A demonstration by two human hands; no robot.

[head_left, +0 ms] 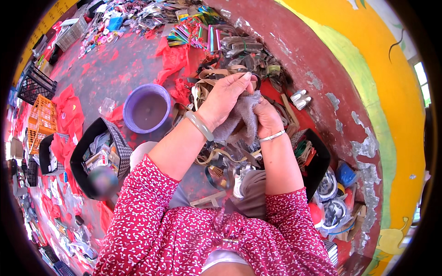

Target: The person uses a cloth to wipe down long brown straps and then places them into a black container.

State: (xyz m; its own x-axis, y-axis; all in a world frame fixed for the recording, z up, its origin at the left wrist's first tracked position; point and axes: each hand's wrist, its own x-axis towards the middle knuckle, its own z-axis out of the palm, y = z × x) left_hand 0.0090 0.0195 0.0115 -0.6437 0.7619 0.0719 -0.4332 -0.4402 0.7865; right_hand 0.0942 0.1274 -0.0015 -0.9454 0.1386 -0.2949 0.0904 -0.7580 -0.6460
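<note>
My left hand [224, 100], with a pale bangle on its wrist, is closed in a pinch on a dark curved strap [257, 83] that looks like a belt. A fuzzy grey cloth [250, 109] hangs between my hands and partly covers what is beneath it. My right hand [268, 116], wearing a silver bracelet, has its fingers closed on this cloth, close to the left fingertips. Beyond and below the hands lie brown belts [212, 73] in a loose heap. How far the held strap runs is hidden by the hands and cloth.
A purple basin [130, 112] of murky water stands to the left. A checkered box [120, 147] of small goods is nearer me, and a black bin [318, 158] is at right. Bundled straps [251, 48] lie along the red wall [317, 78]. An orange crate [43, 117] stands far left.
</note>
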